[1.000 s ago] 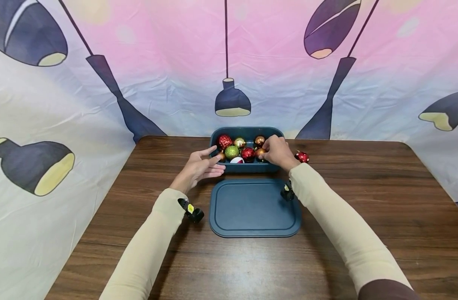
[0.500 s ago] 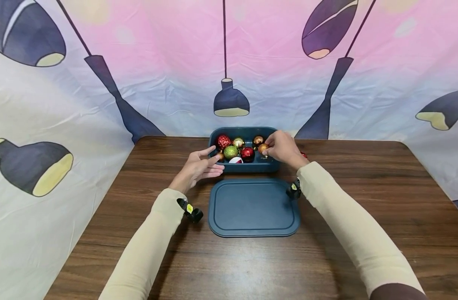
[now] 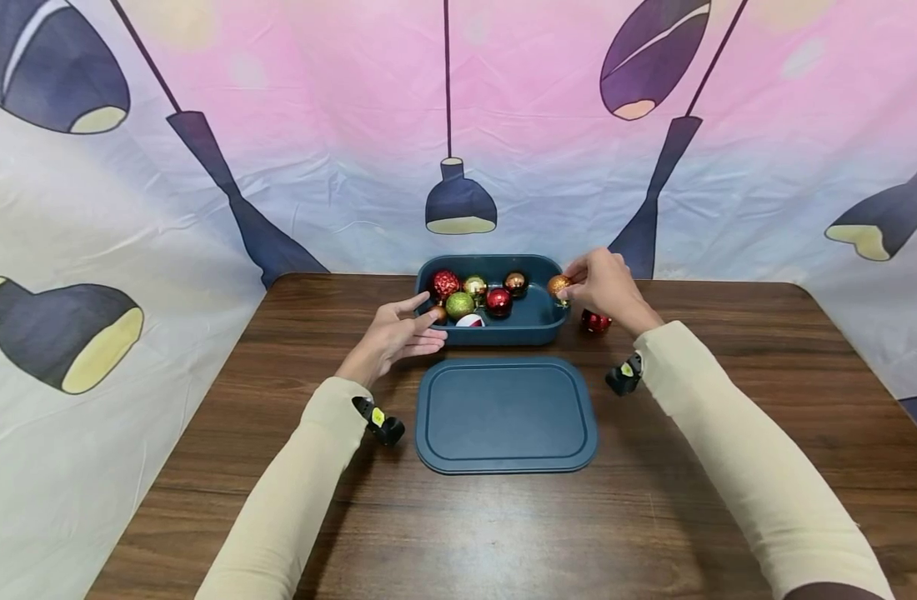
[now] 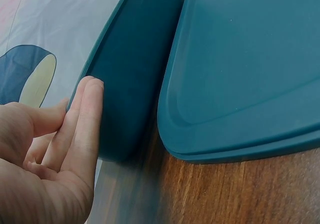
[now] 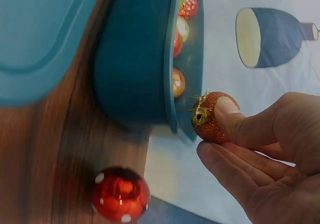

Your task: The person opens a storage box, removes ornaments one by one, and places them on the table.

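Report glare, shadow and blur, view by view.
Head: pale glare on the near tabletop, a soft shadow beside the right sleeve. Left wrist: tabletop grain looks smeared below the box. Right wrist: tabletop looks blurred, the pinched orange ball crisper.

Orange glitter bauble [image 5: 212, 130], gold cap, pinched by right hand [image 3: 610, 287] at right end of open blue box [image 3: 503, 336]. Box upright, mixed baubles [image 3: 475, 287] inside; left hand [image 3: 397, 333] at left end.

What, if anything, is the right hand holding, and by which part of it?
The right hand pinches an orange ball by its glittery body, not the gold cap.
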Motion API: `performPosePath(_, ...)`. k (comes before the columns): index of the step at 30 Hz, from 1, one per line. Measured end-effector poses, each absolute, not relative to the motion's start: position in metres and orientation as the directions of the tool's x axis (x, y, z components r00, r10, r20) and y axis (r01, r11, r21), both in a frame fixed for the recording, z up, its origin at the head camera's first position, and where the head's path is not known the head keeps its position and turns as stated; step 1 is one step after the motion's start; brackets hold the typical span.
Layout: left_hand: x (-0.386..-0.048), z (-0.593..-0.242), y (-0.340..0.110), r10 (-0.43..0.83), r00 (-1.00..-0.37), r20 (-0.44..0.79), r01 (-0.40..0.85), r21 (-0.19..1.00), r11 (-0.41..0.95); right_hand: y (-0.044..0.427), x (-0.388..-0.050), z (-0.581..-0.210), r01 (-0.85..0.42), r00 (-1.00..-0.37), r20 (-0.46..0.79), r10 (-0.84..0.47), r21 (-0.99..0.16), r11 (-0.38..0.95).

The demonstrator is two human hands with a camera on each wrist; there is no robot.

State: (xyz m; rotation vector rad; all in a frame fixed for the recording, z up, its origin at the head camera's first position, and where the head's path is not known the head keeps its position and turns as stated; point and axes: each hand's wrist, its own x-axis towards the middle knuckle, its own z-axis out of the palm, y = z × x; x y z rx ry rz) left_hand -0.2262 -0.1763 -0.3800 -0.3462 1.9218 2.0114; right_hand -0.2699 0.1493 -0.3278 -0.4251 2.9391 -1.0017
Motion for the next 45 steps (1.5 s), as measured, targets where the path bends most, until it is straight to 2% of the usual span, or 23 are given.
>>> performPosePath(11,-0.227,-0.38,-0.177,0.073,-0.913,-0.401,-0.404,0.914,-0.034,0.187,-0.264,-0.322,-0.21,-0.975,0.076,-0.207,-0.603,0.769)
performPosePath(23,-0.227,-0.38,-0.179,0.078,-0.912,-0.402,-0.406,0.913,-0.044,0.221,-0.261,-0.333,-0.202,-0.979,0.086,-0.187,-0.572,0.795)
performPosePath(29,-0.226,-0.379,-0.179,0.081,-0.912,-0.403,-0.407,0.913,-0.036,0.23,-0.257,-0.343,-0.213,-0.977,0.102,-0.188,-0.564,0.797)
performPosePath(45,-0.226,-0.379,-0.176,0.085,-0.913,-0.398,-0.403,0.914,-0.05,0.242,-0.249,-0.366,-0.13,-0.991,0.05,-0.125,-0.59,0.797)
